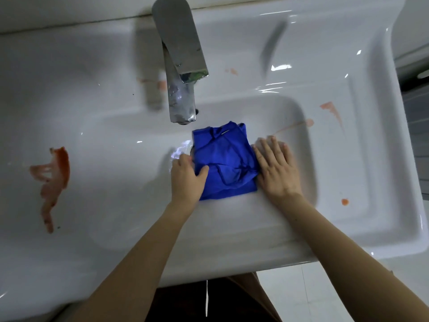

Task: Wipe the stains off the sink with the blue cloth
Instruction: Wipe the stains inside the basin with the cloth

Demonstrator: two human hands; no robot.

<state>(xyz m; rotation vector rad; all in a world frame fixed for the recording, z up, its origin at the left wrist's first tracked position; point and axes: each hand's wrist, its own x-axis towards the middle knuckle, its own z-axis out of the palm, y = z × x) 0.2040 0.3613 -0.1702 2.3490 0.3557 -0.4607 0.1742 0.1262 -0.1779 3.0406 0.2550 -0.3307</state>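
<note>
A crumpled blue cloth lies in the bottom of the white sink's basin, just below the faucet spout. My left hand grips the cloth's left edge, thumb on top. My right hand lies flat with fingers spread on the basin floor, touching the cloth's right edge. A large orange-red stain smears the left deck. Smaller pink stains sit on the right rim, on the basin's right wall, behind the faucet and at the front right.
A chrome faucet rises from the back deck and overhangs the basin above the cloth. The sink's front edge runs across the lower frame, with white floor tiles below it. A grey appliance edge shows at the far right.
</note>
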